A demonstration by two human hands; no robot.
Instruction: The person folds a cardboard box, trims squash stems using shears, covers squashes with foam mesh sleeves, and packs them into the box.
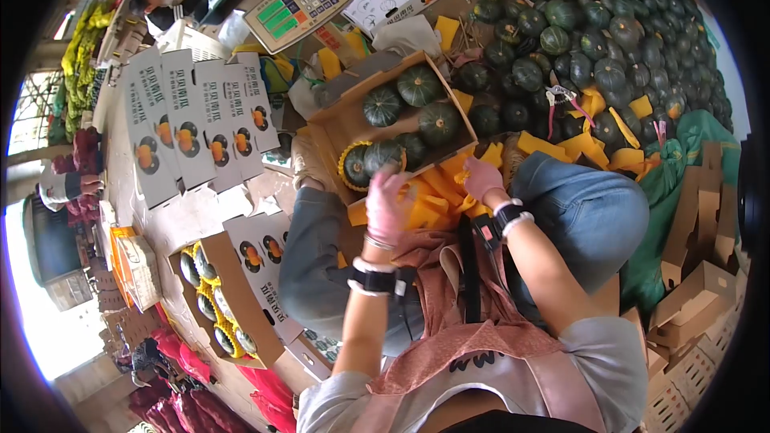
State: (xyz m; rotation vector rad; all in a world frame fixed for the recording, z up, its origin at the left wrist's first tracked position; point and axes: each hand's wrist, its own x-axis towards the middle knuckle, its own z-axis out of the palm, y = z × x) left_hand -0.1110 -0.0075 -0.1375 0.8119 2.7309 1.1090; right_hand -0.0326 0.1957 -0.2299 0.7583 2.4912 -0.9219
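Note:
In front of me an open cardboard box (327, 130) holds several dark green pumpkins (419, 85). One pumpkin (357, 167) in its near left corner has a yellow foam net around it. My left hand (387, 210), in a pink glove, is over the box's near edge beside the pumpkins; its fingers are blurred, and whether they grip anything is unclear. My right hand (482, 180), also gloved in pink, has its fingers closed on a yellow foam net (460, 177). Below both hands, a heap of yellow foam nets (429, 200) lies on my lap.
A large pile of pumpkins (593, 40) fills the far right, with red-handled pruning shears (561, 98) on it. A digital scale (297, 4) stands beyond the box. Printed cartons (180, 128) lean at left, near a packed box (220, 305). Cut cardboard (694, 297) lies right.

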